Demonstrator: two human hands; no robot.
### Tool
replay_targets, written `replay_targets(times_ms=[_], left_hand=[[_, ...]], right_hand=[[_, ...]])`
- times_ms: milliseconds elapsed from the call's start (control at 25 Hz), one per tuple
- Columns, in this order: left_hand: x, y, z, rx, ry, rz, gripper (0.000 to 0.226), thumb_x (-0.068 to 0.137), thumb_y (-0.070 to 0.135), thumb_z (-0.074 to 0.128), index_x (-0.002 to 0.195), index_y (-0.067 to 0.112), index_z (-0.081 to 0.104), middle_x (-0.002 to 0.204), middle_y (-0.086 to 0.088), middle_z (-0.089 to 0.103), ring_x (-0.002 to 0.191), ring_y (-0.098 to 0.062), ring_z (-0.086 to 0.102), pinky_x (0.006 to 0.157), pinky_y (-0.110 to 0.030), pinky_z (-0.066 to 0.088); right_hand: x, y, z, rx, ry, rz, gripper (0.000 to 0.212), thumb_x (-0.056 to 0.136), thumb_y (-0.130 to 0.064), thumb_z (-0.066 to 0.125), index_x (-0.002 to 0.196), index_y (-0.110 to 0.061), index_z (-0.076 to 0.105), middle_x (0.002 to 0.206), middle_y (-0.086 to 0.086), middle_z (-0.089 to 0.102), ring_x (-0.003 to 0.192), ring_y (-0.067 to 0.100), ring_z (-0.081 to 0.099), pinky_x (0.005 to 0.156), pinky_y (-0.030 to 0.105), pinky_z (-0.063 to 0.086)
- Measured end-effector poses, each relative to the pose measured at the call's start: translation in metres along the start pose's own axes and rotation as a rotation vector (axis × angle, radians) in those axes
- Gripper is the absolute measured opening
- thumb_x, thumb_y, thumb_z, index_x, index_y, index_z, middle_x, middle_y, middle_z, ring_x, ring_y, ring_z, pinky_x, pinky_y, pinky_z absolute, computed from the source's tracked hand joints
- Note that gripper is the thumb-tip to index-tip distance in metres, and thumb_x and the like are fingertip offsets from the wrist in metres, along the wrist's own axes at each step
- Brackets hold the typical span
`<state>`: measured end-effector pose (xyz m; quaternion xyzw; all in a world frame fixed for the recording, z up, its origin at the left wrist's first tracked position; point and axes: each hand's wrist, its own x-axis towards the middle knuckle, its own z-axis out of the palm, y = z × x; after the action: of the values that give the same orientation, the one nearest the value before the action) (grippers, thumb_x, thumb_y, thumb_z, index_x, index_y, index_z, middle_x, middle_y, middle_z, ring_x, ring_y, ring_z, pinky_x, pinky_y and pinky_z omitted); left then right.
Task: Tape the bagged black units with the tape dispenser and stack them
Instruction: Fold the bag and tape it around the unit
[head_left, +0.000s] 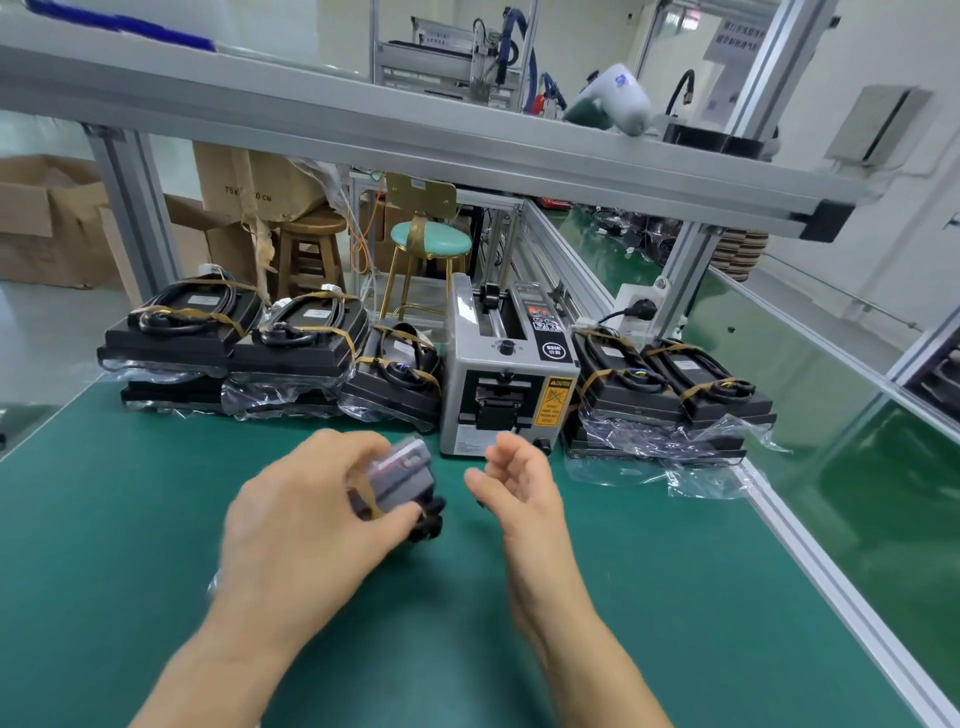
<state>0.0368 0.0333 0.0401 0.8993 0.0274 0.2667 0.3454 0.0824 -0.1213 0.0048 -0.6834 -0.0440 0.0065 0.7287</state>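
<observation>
Bagged unit (397, 480) held in left hand (311, 514), above the bench (156, 519), in front of the dispenser (506, 374).

The unit is motion-blurred and half covered by the fingers; only a dark body under glossy clear film shows, with a black part protruding at its lower right. The left hand grips it from the left side. The right hand (519, 483) is just beside it, apart, fingers loosely curled, holding nothing. The bench has a matt green mat. The grey box-shaped dispenser stands between stacks (234, 358) of banded, bagged units.
</observation>
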Motion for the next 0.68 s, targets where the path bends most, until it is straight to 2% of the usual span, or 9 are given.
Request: replay_targets(times_ms=[80,120,200,240,320,400,520,600,680], left_hand=[[0.004,-0.013,-0.013,-0.322,0.024,0.004,0.051,0.052,0.043,0.077,0.101,0.043,0.065,0.093,0.018,0.068,0.084,-0.001,0.065,0.076,-0.015,0.051],[0.006,-0.02,-0.018,-0.489,0.022,0.025,0.054,0.052,0.041,0.079,0.105,0.043,0.066,0.098,0.016,0.069,0.087,-0.002,0.067,0.08,-0.013,0.051],[0.008,-0.034,-0.022,-0.815,0.006,0.072,0.059,0.052,0.027,0.084,0.108,0.035,0.069,0.104,0.006,0.071,0.091,-0.013,0.069,0.083,-0.022,0.054],[0.007,-0.039,-0.022,-0.951,-0.004,0.073,0.062,0.05,0.016,0.085,0.108,0.031,0.07,0.104,0.002,0.072,0.091,-0.016,0.07,0.081,-0.027,0.056],[0.005,-0.046,-0.022,-1.084,-0.012,0.066,0.061,0.055,0.001,0.075,0.11,0.028,0.07,0.105,0.002,0.072,0.09,-0.016,0.069,0.079,-0.031,0.057],[0.004,-0.051,-0.028,-1.028,-0.033,0.075,0.067,0.057,-0.002,0.07,0.115,0.03,0.067,0.11,0.003,0.07,0.099,-0.014,0.066,0.088,-0.032,0.054],[0.008,-0.046,-0.043,-0.583,-0.051,0.245,0.074,0.058,0.02,0.073,0.129,0.034,0.054,0.133,0.003,0.053,0.128,-0.014,0.047,0.109,-0.024,0.033],[0.01,-0.039,-0.044,-0.383,-0.106,0.349,0.064,0.063,0.025,0.069,0.125,0.032,0.057,0.137,0.005,0.048,0.131,-0.015,0.043,0.106,-0.017,0.031],[0.01,-0.032,-0.044,-0.374,-0.157,0.32,0.05,0.062,0.02,0.074,0.111,0.029,0.067,0.126,0.01,0.055,0.12,-0.011,0.053,0.098,-0.012,0.037]], right_hand=[[0.003,-0.013,-0.012,-0.246,-0.226,-0.113,0.075,0.065,-0.035,0.081,0.129,-0.043,0.044,0.137,-0.021,0.047,0.13,-0.004,0.039,0.107,0.018,0.029],[0.005,-0.021,-0.014,-0.376,-0.351,-0.173,0.089,0.06,-0.039,0.084,0.135,-0.048,0.037,0.144,-0.025,0.038,0.136,-0.005,0.032,0.11,0.02,0.025],[0.013,-0.035,-0.013,-0.516,-0.468,-0.288,0.104,0.058,-0.035,0.089,0.14,-0.051,0.027,0.15,-0.026,0.027,0.139,-0.005,0.026,0.113,0.021,0.023],[0.018,-0.042,-0.011,-0.532,-0.48,-0.302,0.106,0.058,-0.03,0.091,0.139,-0.052,0.026,0.147,-0.026,0.03,0.136,-0.008,0.03,0.11,0.014,0.026],[0.025,-0.054,-0.005,-0.512,-0.512,-0.279,0.097,0.059,-0.018,0.091,0.131,-0.052,0.034,0.128,-0.029,0.048,0.115,-0.01,0.049,0.094,0.005,0.037],[0.029,-0.055,0.004,-0.533,-0.499,-0.339,0.08,0.062,-0.01,0.085,0.121,-0.042,0.042,0.107,-0.02,0.058,0.091,-0.002,0.057,0.083,0.011,0.044],[0.032,-0.051,0.016,-0.512,-0.457,-0.437,0.069,0.064,-0.001,0.076,0.114,-0.035,0.042,0.097,-0.004,0.057,0.079,0.009,0.049,0.073,0.019,0.043],[0.037,-0.046,0.023,-0.489,-0.477,-0.446,0.068,0.065,0.003,0.075,0.114,-0.031,0.042,0.097,0.0,0.057,0.081,0.017,0.051,0.074,0.024,0.044],[0.04,-0.04,0.028,-0.461,-0.502,-0.447,0.065,0.067,0.003,0.078,0.114,-0.025,0.044,0.098,0.0,0.058,0.081,0.013,0.052,0.077,0.025,0.045]])
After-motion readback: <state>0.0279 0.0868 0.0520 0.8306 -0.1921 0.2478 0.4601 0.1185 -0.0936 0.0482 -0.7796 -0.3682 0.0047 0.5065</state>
